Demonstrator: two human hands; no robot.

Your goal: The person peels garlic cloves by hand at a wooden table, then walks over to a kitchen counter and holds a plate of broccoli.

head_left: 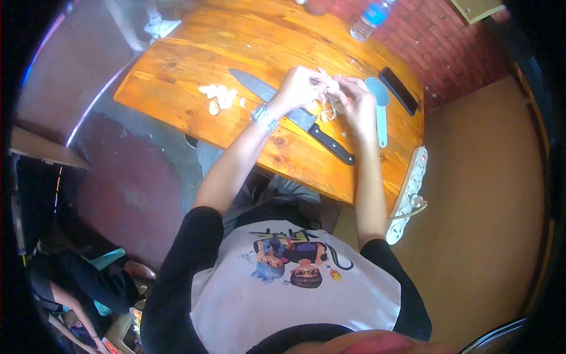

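Observation:
Above the wooden table [206,53], my left hand [299,88] and my right hand [358,103] meet, with their fingers closed on a white garlic bulb [332,85] between them. Under my left wrist lies a large knife [327,141], its black handle toward the front edge and its blade pointing to the back left. Peeled garlic cloves [221,95] sit in a small pile to the left of the blade. Loose skins [330,112] are scattered below my hands.
Right of my right hand are a light blue scoop [381,112] and a black phone [398,90]. A water bottle [370,20] stands at the back by the brick-patterned wall. A white power strip [407,197] runs along the right edge. Another person's arm [73,304] shows at lower left.

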